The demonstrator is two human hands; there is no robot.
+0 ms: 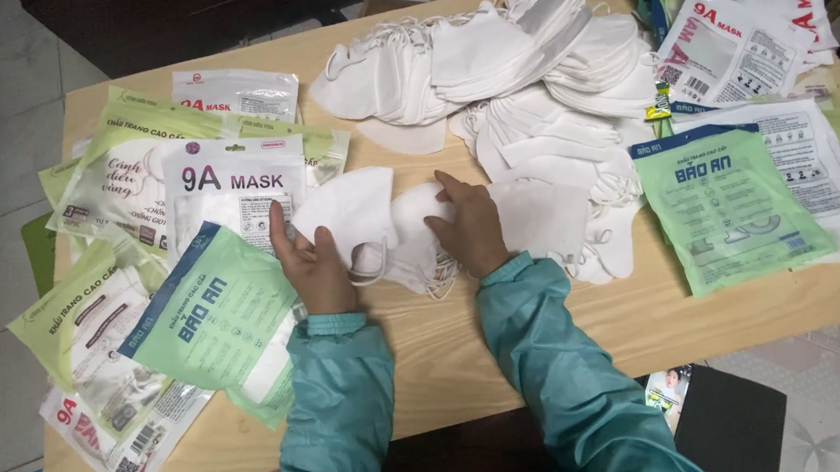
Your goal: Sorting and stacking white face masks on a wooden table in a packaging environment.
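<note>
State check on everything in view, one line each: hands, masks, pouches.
left hand: fingers gripping a white mask
right hand: pressed flat on a small mask stack
loose mask pile: unpacked, heaped at the table's far side
green pouches, right: lying flat, stacked
pouches, left: overlapping, some hanging over the table edge
</note>
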